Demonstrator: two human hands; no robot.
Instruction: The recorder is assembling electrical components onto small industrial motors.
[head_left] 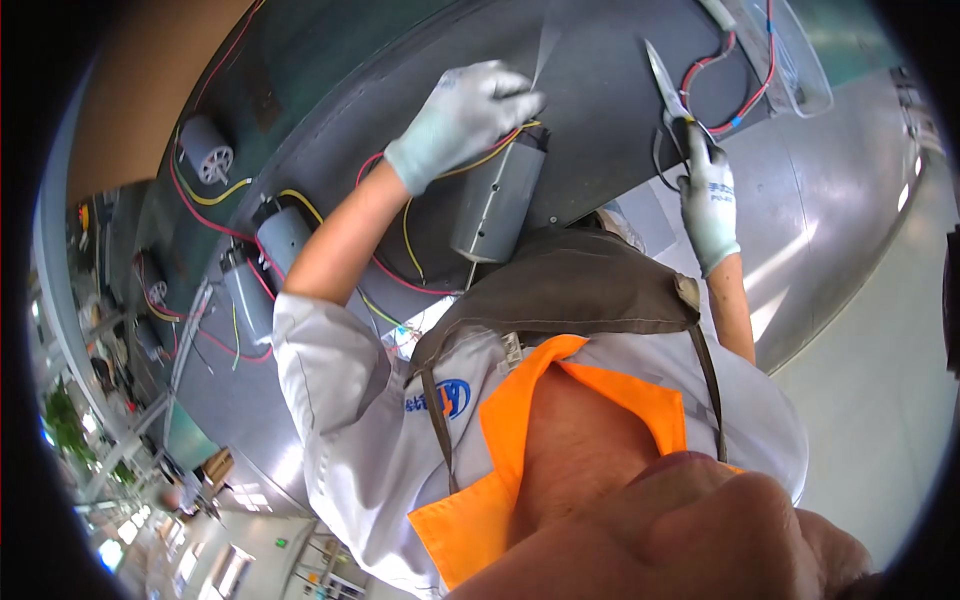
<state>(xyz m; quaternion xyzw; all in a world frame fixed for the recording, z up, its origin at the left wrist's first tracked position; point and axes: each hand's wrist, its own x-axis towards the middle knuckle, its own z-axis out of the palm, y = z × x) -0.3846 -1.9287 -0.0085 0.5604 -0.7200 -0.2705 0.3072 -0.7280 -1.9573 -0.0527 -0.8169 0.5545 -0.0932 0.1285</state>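
My left hand (470, 118), in a pale glove, is closed above a grey cylindrical motor (498, 200). A thin translucent strip (546, 52) rises from its fingertips; the exact kind I cannot make out. Red and yellow wires (500, 147) leave the motor's far end, close under the glove, and its shaft points toward my apron. To the right, my gloved right hand (710, 205) grips a pair of scissors (667, 88) by its black handles. The silver blades point away from me, over the dark work surface (605, 120).
Several grey motors with loose wires lie on the left, among them one motor (247, 295) beside my left forearm. At the far right stand a clear plastic bin (808, 80) and a loop of red cable (740, 118). A shiny metal surface (800, 200) curves along the right.
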